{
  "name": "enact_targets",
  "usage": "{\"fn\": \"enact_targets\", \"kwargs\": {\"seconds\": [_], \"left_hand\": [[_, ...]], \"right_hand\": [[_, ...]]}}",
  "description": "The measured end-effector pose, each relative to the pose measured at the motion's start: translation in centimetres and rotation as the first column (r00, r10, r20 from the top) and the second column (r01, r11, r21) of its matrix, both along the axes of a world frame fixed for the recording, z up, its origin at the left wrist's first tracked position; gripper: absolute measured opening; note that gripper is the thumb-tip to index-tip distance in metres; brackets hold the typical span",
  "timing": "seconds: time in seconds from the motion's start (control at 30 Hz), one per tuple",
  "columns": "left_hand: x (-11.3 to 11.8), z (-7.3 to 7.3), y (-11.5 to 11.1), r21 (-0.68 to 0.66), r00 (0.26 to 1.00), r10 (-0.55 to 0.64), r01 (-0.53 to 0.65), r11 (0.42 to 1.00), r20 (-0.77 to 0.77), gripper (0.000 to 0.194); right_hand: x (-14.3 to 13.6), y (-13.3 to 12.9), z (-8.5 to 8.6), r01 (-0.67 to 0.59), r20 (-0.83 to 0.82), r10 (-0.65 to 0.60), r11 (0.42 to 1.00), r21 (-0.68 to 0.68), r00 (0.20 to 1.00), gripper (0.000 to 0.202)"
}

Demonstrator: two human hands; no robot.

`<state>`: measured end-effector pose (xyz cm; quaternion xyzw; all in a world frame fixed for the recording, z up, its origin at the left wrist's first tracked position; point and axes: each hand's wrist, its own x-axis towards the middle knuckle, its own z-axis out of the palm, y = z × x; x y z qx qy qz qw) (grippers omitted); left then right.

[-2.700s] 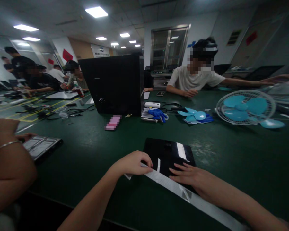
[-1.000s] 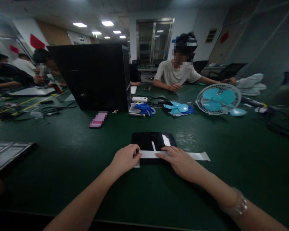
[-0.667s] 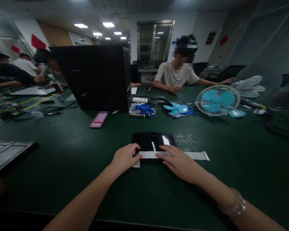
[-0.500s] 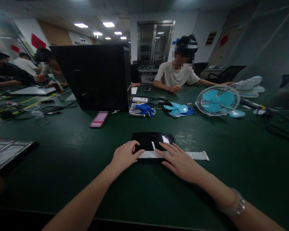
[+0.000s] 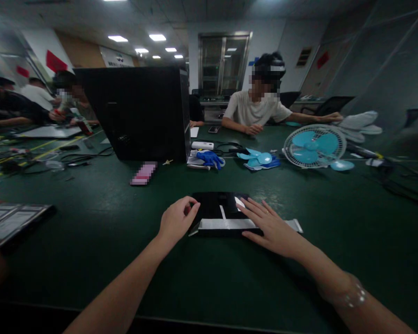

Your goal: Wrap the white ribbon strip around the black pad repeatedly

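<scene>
Right hand (image 5: 271,227) splays palm-down, apparently touching the ribbon cable (image 5: 230,224).

There are 1 ribbon (image 5: 214,224), 1 tower (image 5: 139,116), 1 fan (image 5: 311,146).

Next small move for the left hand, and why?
I'd probably lower the left hand onto the white strip's left end: it looks bent at the black panel's edge, no left fingertips are on it, and the right hand lies across the strip farther right.
</scene>
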<state>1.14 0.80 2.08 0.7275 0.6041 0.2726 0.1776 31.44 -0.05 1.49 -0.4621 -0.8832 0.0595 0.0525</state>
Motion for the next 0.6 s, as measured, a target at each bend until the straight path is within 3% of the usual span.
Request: {"fn": "enact_targets", "kwargs": {"seconds": [0.23, 0.43, 0.6], "left_hand": [[0.1, -0.1, 0.1, -0.021, 1.0, -0.005, 0.005, 1.0, -0.013, 0.036], [-0.4, -0.6, 0.3, -0.048, 1.0, 0.012, -0.013, 0.999, -0.027, 0.034], [-0.7, -0.6, 0.4, -0.1, 1.0, -0.005, 0.005, 0.995, -0.004, 0.033]], "right_hand": [[-0.9, -0.4, -0.3, -0.041, 0.039, 0.047, 0.988, -0.152, 0.998, 0.06], [0.0, 0.2, 0.4, 0.053, 0.103, -0.037, 0.986, -0.16, 0.994, 0.068], [3.3, 2.0, 0.4, 0.237, 0.228, -0.196, 0.957, -0.167, 0.954, 0.068]]}}
